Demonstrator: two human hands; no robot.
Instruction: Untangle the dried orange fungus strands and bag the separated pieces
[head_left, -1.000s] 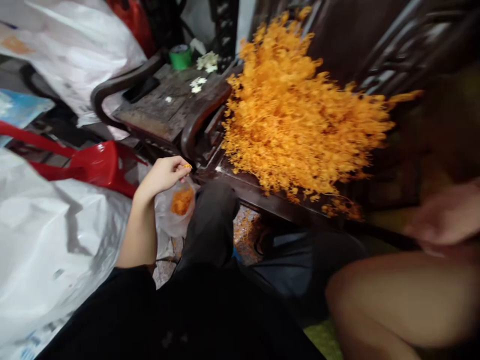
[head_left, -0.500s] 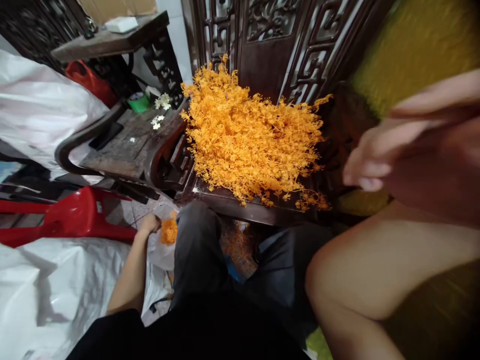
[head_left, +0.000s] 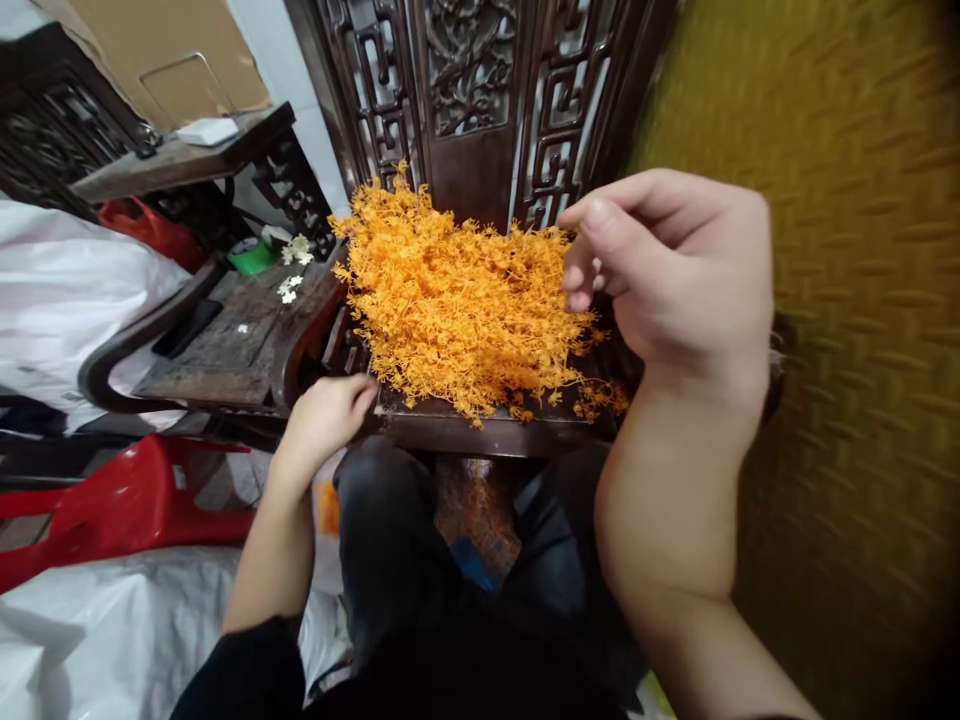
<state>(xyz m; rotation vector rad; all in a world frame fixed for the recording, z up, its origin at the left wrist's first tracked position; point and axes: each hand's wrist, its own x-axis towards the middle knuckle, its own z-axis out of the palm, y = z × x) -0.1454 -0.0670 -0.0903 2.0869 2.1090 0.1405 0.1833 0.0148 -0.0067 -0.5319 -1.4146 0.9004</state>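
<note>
Both hands have risen — left hand [head_left: 324, 418] loosely curled, empty, at the seat edge [head_left: 480, 432]; right hand [head_left: 675, 275] pinched, contents untellable.

**Carved wooden seat and side stand**

A dark carved wooden seat [head_left: 480, 432] carries a heap of orange sprigs [head_left: 457, 305] spread over most of it. At nine o'clock from the heap, a low dark stand [head_left: 225, 350] holds small white flowers [head_left: 289, 288], a green tape roll [head_left: 251, 257] and a black flat object [head_left: 187, 328].
</note>
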